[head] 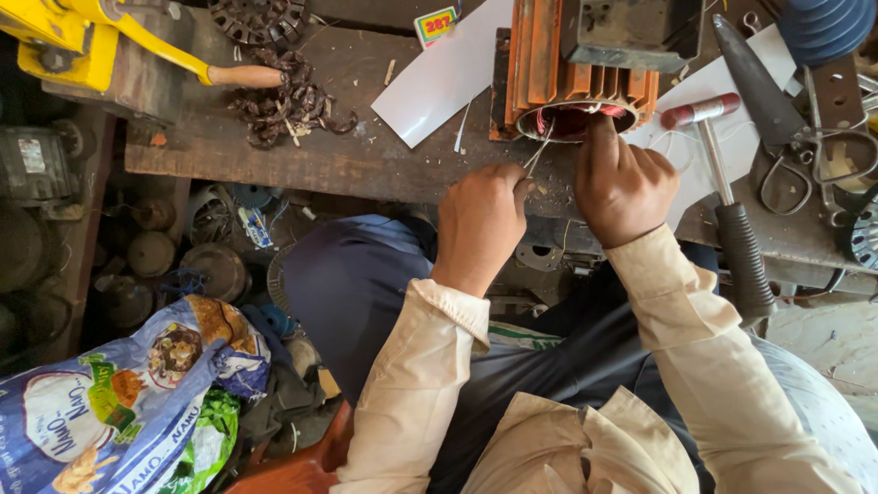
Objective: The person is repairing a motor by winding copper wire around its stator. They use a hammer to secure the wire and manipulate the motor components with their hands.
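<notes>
Bench (302,160): dark, worn wood, running across the top of the view; the person sits against its near edge.

Motor (585,78): orange finned housing, standing on the bench at upper centre, open end toward the person, with red and pale windings showing in the bore.

White sheets (444,82): lying flat on the bench on both sides of the motor.

Hammer (727,201): black ribbed grip, metal shaft, red head; it lies on the bench just right of the motor, apart from both hands.

Right hand (624,187): curled, thumb and fingertips pressed against the lower rim of the motor's opening at the windings. Whether it pinches anything cannot be told.

Left hand (480,220): closed into a tight fist on a thin metal tool (538,154), whose tip angles up to the rim of the bore.

Metal scraps (288,101): dark heap on the bench at upper left, well apart from the hands.
</notes>
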